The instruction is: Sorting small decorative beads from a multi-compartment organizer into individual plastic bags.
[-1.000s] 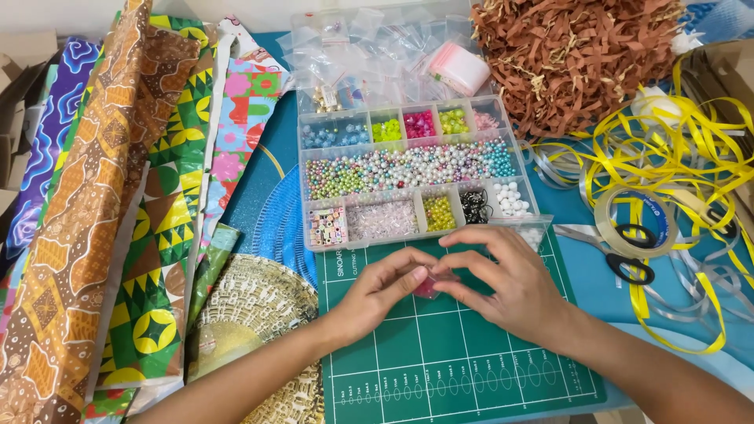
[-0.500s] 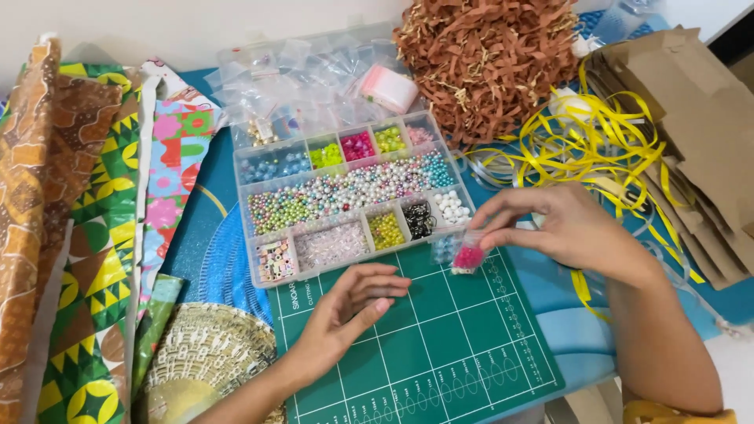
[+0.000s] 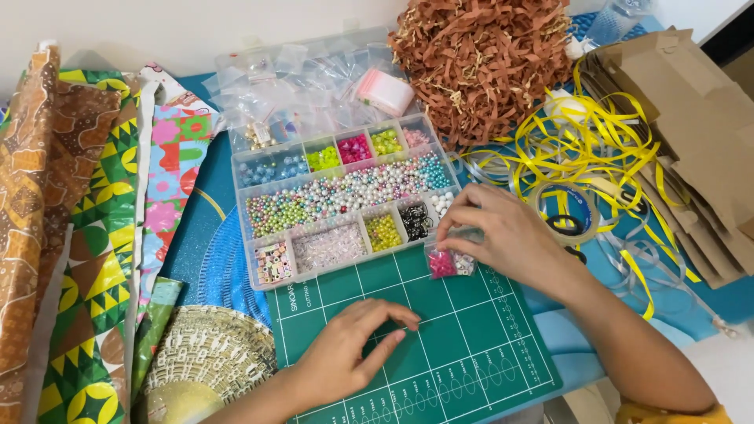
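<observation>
Tape roll (image 3: 567, 210) perhaps half hidden behind hand (image 3: 503, 235)

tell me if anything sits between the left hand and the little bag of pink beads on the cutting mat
Nothing visible does. The left hand rests on the green cutting mat, and only bare mat lies between it and the small bag of pink beads, which the right hand pinches at the mat's upper edge beside the bead organizer box.

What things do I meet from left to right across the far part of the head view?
Patterned paper → bead box → brown paper shreds → yellow ribbon → cardboard.
</observation>
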